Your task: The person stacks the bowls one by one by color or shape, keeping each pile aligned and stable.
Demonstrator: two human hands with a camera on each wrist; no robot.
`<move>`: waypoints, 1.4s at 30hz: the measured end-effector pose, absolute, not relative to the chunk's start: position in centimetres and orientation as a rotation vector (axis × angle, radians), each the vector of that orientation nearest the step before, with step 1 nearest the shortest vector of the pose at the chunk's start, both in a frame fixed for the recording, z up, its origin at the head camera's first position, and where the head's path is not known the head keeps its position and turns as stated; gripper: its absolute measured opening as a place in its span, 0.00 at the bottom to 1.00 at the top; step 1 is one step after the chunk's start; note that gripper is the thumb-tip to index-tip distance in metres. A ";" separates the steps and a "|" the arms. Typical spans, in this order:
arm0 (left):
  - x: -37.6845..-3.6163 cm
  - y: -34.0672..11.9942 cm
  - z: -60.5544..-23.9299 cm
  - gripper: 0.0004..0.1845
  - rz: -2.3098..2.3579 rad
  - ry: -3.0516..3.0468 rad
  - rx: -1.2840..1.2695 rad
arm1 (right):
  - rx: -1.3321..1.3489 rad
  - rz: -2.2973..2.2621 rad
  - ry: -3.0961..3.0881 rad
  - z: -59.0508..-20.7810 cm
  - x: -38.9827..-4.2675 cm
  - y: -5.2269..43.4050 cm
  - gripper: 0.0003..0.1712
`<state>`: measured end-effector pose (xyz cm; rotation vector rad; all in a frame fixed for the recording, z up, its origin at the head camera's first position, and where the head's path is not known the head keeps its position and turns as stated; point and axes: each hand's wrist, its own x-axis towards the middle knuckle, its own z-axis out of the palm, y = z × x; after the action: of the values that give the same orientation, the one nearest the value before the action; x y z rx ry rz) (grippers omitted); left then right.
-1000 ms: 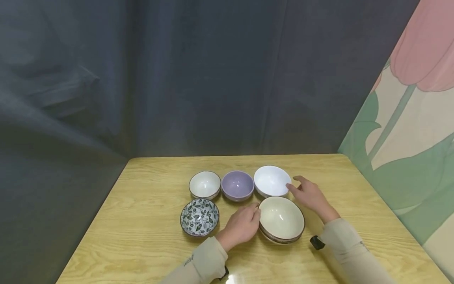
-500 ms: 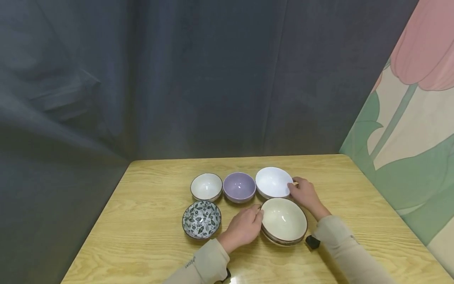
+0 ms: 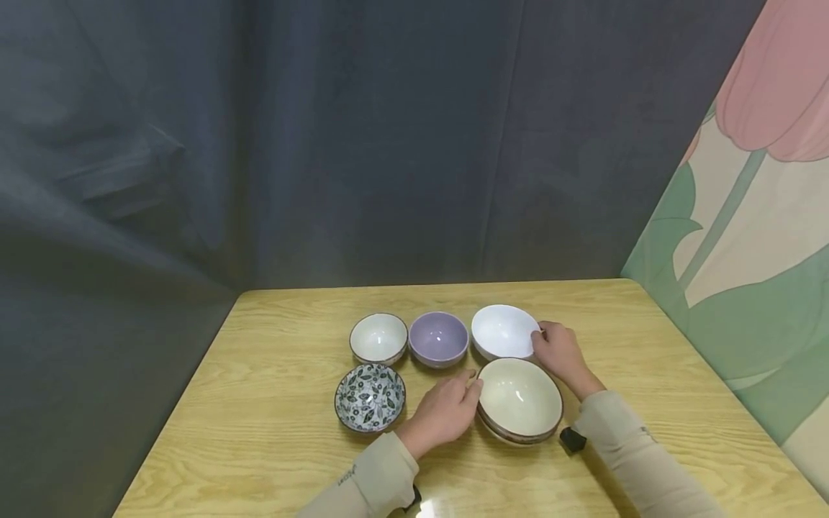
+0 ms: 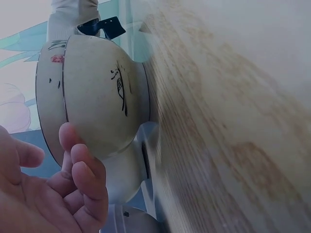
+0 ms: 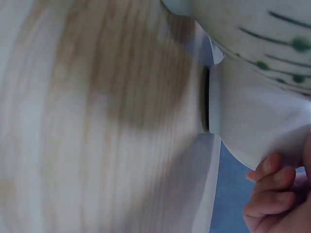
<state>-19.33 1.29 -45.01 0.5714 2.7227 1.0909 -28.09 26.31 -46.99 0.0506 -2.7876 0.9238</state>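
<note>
Looking down from the head view: five bowls sit on a pale wooden table [image 3: 259,432]. Back row, left to right: small cream bowl with brown rim [image 3: 378,337], lavender bowl [image 3: 438,338], white bowl [image 3: 503,332]. Front row: leaf-patterned bowl [image 3: 370,396] at left, large cream bowl [image 3: 519,399] at right, seated in another bowl beneath it. Right hand [image 3: 560,354] grips the white bowl's right rim, fingers curled over the edge. Left hand [image 3: 445,411] rests against the large cream bowl's left side, fingers bent toward its rim; whether they actually clasp it cannot be told from here. Beige sleeves on both arms. Dark curtain behind, floral panel at right.

Left wrist view: large cream bowl [image 4: 97,102] fills the frame, dark rim line and small painted marks on its outer wall. Fingertips [image 4: 77,155] lie against the wall, loosely bent, not wrapped round it.

Right wrist view: blurred. White bowl [image 5: 252,121] stands on the table, a green-marked bowl wall above it. Curled fingers [image 5: 269,187] sit at the white bowl's edge.
</note>
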 end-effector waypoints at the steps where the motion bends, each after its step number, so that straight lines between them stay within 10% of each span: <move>1: -19.3 1.3 -45.0 0.29 1.086 2.729 0.573 | 0.049 0.922 -2.788 -46.9 -28.0 26.4 0.18; 42: -19.1 1.0 -44.7 0.28 1.197 2.699 0.561 | 0.002 0.980 -2.659 -42.6 -25.4 28.1 0.19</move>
<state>-19.13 0.96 -44.75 0.5613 2.6992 1.1966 -25.44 28.08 -42.57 0.0022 -2.6592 0.9802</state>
